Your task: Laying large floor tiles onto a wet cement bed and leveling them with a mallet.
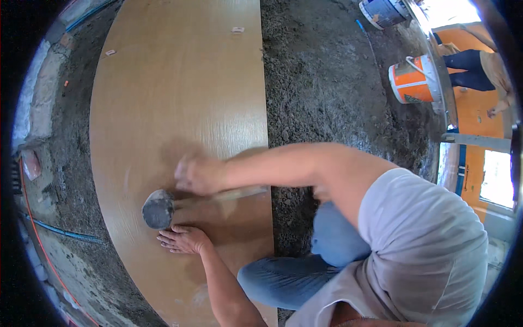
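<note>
A long, glossy wood-coloured panel [180,92] lies in front of me. On it rests a dark grey, dusty, round-headed tool [158,211], which looks like a rubber mallet. A pale, handle-like strip [250,192] runs right from it, partly behind my right forearm. My left hand [185,240] lies flat on the panel just below the dark head, fingers stretched out and holding nothing. Reaching across from the right, my right hand [197,173] is above the panel, just beyond the dark head. Motion smears its fingers, so its grip does not show.
Rough grey, damp-looking ground [321,82] borders the panel. An orange-and-white bucket [415,82] and a blue-and-white bucket [383,12] stand at the far right. Another person [475,71] is beyond them. Blue tubing [71,234] and an orange cord [41,242] run along the left.
</note>
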The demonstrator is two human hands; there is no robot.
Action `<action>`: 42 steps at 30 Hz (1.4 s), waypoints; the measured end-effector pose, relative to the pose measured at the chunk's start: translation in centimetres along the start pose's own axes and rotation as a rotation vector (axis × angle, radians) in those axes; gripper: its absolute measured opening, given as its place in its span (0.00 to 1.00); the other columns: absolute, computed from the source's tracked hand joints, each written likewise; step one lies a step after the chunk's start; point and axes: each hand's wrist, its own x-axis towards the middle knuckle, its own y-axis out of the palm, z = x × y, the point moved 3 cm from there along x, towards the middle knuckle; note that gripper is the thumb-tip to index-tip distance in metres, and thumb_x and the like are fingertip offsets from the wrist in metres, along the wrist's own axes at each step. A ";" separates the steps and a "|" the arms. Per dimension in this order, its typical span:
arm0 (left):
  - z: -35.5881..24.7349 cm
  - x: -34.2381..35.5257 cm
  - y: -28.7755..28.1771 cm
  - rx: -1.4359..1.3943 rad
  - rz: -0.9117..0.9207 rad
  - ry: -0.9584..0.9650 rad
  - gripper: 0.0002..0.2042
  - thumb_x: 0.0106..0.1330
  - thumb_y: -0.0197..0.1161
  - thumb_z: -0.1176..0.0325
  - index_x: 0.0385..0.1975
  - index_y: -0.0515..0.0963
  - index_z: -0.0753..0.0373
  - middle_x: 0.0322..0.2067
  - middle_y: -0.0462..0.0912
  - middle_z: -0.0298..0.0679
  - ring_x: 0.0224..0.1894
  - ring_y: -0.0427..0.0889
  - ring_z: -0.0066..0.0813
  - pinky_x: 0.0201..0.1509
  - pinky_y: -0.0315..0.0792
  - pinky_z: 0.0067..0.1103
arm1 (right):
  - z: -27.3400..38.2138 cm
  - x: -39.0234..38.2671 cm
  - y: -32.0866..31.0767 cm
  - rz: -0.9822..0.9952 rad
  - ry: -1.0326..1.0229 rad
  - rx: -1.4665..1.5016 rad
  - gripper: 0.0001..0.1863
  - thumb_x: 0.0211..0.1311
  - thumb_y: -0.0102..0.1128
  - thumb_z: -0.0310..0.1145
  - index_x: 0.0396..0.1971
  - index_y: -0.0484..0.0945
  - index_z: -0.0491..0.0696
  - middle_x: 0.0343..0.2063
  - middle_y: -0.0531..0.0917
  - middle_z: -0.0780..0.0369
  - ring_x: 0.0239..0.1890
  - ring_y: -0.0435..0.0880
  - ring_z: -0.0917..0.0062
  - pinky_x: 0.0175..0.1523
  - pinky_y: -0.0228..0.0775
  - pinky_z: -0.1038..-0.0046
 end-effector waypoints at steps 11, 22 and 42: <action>0.0 0.0 0.6 -0.012 -0.091 0.104 0.28 0.71 0.34 0.52 0.64 0.57 0.66 0.65 0.56 0.50 0.67 0.54 0.50 0.66 0.50 0.43 | -22.0 -1.7 -24.5 -0.336 0.658 -0.887 0.39 0.66 0.34 0.57 0.64 0.52 0.37 0.66 0.55 0.48 0.69 0.49 0.60 0.71 0.37 0.56; 0.2 0.4 -0.3 0.024 -0.092 0.051 0.28 0.71 0.35 0.52 0.63 0.59 0.65 0.65 0.57 0.49 0.67 0.54 0.49 0.66 0.51 0.44 | -15.1 -0.8 -22.9 -0.088 0.548 -0.824 0.23 0.62 0.45 0.48 0.45 0.74 0.45 0.44 0.77 0.52 0.52 0.73 0.61 0.59 0.56 0.49; -1.5 -0.3 -0.4 -0.042 -0.058 0.340 0.26 0.73 0.33 0.56 0.62 0.59 0.68 0.65 0.57 0.52 0.68 0.52 0.48 0.69 0.47 0.39 | 0.9 -11.8 -6.8 0.048 0.604 0.392 0.33 0.69 0.35 0.55 0.27 0.77 0.37 0.23 0.78 0.43 0.29 0.79 0.51 0.37 0.67 0.55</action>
